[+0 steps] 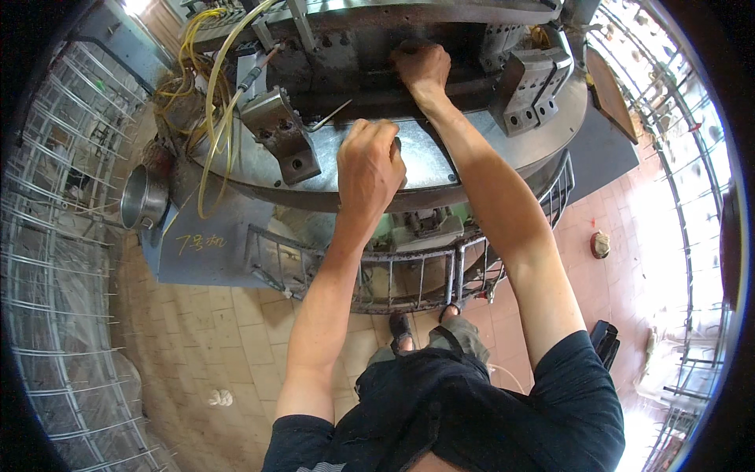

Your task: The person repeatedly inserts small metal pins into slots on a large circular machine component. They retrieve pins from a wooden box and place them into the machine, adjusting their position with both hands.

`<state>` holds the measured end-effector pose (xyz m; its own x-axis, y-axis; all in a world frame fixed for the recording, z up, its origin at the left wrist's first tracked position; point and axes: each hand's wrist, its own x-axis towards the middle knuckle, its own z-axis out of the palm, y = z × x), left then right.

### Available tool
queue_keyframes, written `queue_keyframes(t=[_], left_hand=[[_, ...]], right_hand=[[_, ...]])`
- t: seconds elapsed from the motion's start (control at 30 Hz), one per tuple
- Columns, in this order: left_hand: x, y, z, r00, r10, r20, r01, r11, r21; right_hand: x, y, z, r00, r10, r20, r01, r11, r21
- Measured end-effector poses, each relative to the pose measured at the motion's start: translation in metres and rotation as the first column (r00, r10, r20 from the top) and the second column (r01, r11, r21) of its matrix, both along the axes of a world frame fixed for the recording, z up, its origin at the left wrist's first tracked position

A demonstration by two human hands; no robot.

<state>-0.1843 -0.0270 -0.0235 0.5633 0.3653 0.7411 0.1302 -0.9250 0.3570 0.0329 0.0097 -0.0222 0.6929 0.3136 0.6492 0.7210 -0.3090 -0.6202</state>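
Observation:
My left hand [370, 163] is closed above the front of the round metal machine table [429, 145]. A dark edge shows beside its fingers, but what it grips is hidden. Reaching further in, my right hand [422, 69] has its fingers curled at the dark recess [370, 47] of the machine. Whether it holds anything cannot be made out. A thin bent metal rod [330, 115] juts out near my left hand, next to the left metal bracket [281, 135]. Another drilled bracket [528, 90] stands to the right of my right forearm.
Yellowish hoses [212, 102] hang at the left of the machine. A metal pot [145, 197] sits beside a grey-blue panel [208, 244]. Below the table curves a metal railing [385, 283]. Wire racks [75, 315] line both sides. A small roundish object [600, 244] lies on the tiled floor.

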Motion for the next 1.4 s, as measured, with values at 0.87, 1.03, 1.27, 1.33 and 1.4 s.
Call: queue_keyframes(t=[0.87,1.03,1.27,1.33,1.4], left_hand=[[0.159,0.108,0.010,1.000,0.024,-0.005,-0.016,0.474,-0.881],[0.166,0.121,0.005,0.947,0.041,-0.320,-0.258,0.688,-0.678],[0.164,0.111,0.006,0.995,0.040,-0.091,-0.098,0.553,-0.828],[0.159,0.104,0.012,0.993,0.062,-0.098,-0.116,0.552,-0.826],[0.151,0.097,0.016,0.992,0.060,-0.112,-0.126,0.594,-0.794]], right_hand=[[-0.042,-0.079,0.026,0.951,0.134,-0.277,-0.213,0.936,-0.280],[-0.042,-0.077,0.023,0.949,0.120,-0.292,-0.203,0.940,-0.273],[-0.038,-0.076,0.016,0.953,0.118,-0.279,-0.189,0.952,-0.242],[-0.038,-0.078,0.016,0.958,0.123,-0.258,-0.188,0.951,-0.247],[-0.041,-0.080,0.015,0.964,0.135,-0.231,-0.190,0.953,-0.237]])
